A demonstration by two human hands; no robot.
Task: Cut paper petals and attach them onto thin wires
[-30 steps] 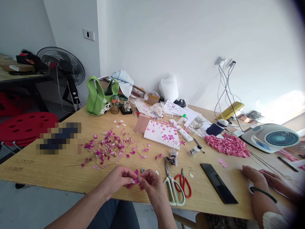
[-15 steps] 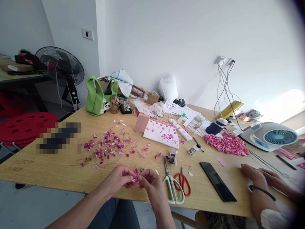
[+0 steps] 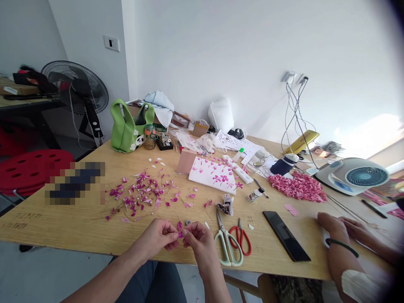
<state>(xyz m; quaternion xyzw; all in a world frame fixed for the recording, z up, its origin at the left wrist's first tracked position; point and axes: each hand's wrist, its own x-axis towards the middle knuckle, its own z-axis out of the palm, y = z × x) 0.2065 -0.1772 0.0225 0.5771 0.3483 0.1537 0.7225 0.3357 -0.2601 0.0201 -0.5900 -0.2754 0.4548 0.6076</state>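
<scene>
My left hand (image 3: 159,236) and my right hand (image 3: 199,239) meet over the near edge of the wooden table (image 3: 78,227). Both pinch one small pink petal flower (image 3: 179,234) between their fingertips. A tiny round dark piece (image 3: 188,221) lies on the table just beyond my fingers. A scatter of pink petals and thin stems (image 3: 142,195) is spread out beyond my left hand. White-handled scissors (image 3: 226,244) and red-handled scissors (image 3: 241,239) lie just to the right of my right hand.
Another person's hands (image 3: 342,227), one with a dark wrist band, rest at the right beside a black phone (image 3: 286,240). Farther back are a white foam board with pink flowers (image 3: 214,176), a pink petal heap (image 3: 298,187), a desk fan (image 3: 355,176), a green bag (image 3: 130,126) and a small bottle (image 3: 255,195).
My hands stay pinched on the pink flower with only slight finger shifts. The view has drifted a little to the right and down.
</scene>
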